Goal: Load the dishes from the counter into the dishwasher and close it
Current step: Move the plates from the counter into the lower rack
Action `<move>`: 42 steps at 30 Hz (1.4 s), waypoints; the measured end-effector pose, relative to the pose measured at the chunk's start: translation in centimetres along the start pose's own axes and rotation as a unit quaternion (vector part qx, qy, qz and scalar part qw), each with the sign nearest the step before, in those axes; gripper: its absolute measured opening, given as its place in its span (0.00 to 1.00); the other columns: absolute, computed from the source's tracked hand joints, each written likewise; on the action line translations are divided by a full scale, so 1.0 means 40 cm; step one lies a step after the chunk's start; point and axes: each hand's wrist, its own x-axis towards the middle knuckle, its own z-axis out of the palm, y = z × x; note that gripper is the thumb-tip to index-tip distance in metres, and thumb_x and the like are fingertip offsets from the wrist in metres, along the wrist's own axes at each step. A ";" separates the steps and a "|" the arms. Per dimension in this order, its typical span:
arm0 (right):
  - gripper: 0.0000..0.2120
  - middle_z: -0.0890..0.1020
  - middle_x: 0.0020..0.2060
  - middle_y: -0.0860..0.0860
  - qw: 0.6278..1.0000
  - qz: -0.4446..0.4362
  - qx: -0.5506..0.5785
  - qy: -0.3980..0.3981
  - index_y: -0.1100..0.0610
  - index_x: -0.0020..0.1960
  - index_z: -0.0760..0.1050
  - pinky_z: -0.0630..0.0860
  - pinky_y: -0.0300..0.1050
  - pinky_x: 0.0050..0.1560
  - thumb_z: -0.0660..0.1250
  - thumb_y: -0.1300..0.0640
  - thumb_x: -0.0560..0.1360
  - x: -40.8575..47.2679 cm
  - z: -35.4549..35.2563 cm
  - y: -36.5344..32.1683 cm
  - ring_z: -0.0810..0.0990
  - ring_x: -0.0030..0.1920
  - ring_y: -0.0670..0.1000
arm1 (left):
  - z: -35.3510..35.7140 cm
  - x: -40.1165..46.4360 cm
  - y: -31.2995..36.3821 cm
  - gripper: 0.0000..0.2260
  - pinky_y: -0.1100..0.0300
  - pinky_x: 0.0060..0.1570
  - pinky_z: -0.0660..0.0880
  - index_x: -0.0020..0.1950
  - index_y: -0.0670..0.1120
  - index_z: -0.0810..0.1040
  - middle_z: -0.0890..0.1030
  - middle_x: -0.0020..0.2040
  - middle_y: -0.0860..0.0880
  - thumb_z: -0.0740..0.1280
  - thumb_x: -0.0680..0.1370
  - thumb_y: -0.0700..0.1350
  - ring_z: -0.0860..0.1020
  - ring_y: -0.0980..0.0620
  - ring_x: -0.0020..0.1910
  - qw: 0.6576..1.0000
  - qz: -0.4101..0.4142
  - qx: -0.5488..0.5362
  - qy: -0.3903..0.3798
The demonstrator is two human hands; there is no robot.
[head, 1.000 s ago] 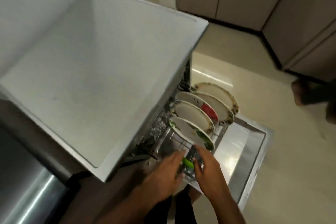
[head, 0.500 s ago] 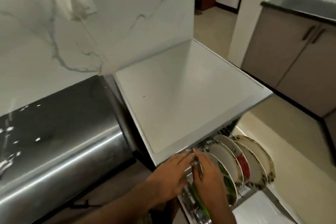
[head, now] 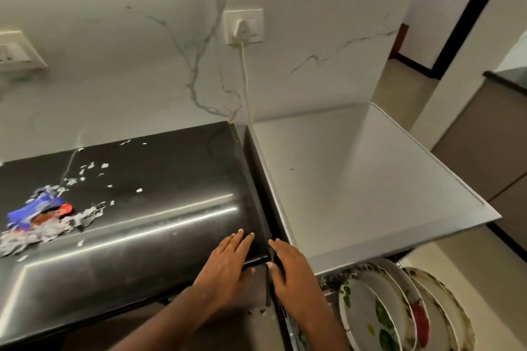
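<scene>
Both hands are lying flat, fingers straight, holding nothing: left hand (head: pixel 228 262) on the glossy black surface (head: pixel 137 208), right hand (head: pixel 288 268) beside the white patterned plates (head: pixel 379 310) racked upright.

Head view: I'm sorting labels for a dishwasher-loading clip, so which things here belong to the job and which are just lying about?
Part of the job:
- plates standing in the dishwasher rack
- dishwasher top
- left hand, right hand, both holding nothing

Lying about:
- blue wrapper and torn scraps on the black counter
- wall plug with its cord
</scene>
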 end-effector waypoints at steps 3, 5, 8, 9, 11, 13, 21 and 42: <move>0.24 0.67 0.79 0.43 0.999 -0.018 -0.014 -0.033 0.44 0.81 0.64 0.50 0.25 0.73 0.61 0.50 0.85 0.051 0.060 -0.097 0.62 0.78 0.40 | -0.033 -0.036 -0.123 0.35 0.52 0.83 0.49 0.86 0.52 0.47 0.48 0.86 0.48 0.61 0.84 0.58 0.48 0.48 0.85 0.999 -0.025 0.020 0.002; 0.24 0.67 0.79 0.43 0.997 -0.031 -0.024 -0.060 0.44 0.81 0.64 0.52 0.27 0.74 0.61 0.50 0.85 0.077 0.107 -0.162 0.63 0.78 0.41 | -0.055 -0.064 -0.206 0.34 0.52 0.83 0.49 0.86 0.52 0.48 0.47 0.86 0.48 0.60 0.84 0.59 0.47 0.48 0.85 0.998 -0.051 0.021 0.011; 0.25 0.65 0.80 0.43 0.993 -0.051 -0.045 -0.093 0.43 0.82 0.63 0.55 0.34 0.77 0.60 0.48 0.85 0.113 0.187 -0.240 0.61 0.79 0.41 | -0.083 -0.108 -0.314 0.33 0.51 0.83 0.50 0.86 0.52 0.50 0.47 0.86 0.47 0.58 0.85 0.60 0.46 0.47 0.85 0.996 -0.088 0.019 0.016; 0.25 0.64 0.80 0.43 0.991 -0.059 -0.054 -0.103 0.43 0.82 0.63 0.54 0.35 0.78 0.60 0.48 0.86 0.128 0.219 -0.268 0.60 0.79 0.41 | -0.092 -0.126 -0.353 0.34 0.50 0.83 0.50 0.86 0.52 0.50 0.46 0.86 0.46 0.58 0.84 0.62 0.46 0.46 0.85 0.994 -0.107 0.020 0.017; 0.25 0.64 0.81 0.43 0.987 -0.073 -0.071 -0.121 0.44 0.82 0.63 0.52 0.35 0.78 0.61 0.48 0.85 0.157 0.278 -0.318 0.59 0.80 0.42 | -0.109 -0.159 -0.418 0.35 0.46 0.83 0.49 0.86 0.54 0.49 0.45 0.86 0.45 0.58 0.83 0.65 0.44 0.43 0.85 0.988 -0.154 0.018 0.017; 0.26 0.62 0.81 0.42 0.981 -0.087 -0.090 -0.146 0.44 0.82 0.62 0.50 0.34 0.78 0.61 0.48 0.86 0.182 0.325 -0.358 0.58 0.81 0.41 | -0.121 -0.189 -0.467 0.37 0.43 0.82 0.48 0.86 0.55 0.47 0.42 0.86 0.43 0.58 0.82 0.67 0.42 0.41 0.84 0.982 -0.186 0.016 0.009; 0.29 0.52 0.84 0.43 0.929 -0.175 -0.200 -0.259 0.40 0.84 0.54 0.46 0.41 0.82 0.59 0.43 0.85 0.305 0.484 -0.512 0.47 0.84 0.46 | -0.156 -0.274 -0.595 0.32 0.54 0.82 0.51 0.84 0.51 0.57 0.50 0.86 0.48 0.63 0.83 0.58 0.49 0.50 0.85 0.983 -0.176 -0.047 0.041; 0.56 0.61 0.80 0.65 0.829 -0.179 -0.404 -0.342 0.41 0.84 0.46 0.66 0.63 0.76 0.70 0.23 0.67 0.550 0.724 -0.925 0.59 0.80 0.69 | -0.249 -0.391 -0.859 0.18 0.47 0.61 0.75 0.65 0.53 0.72 0.75 0.63 0.49 0.64 0.80 0.60 0.73 0.46 0.63 0.856 -0.478 -0.117 0.159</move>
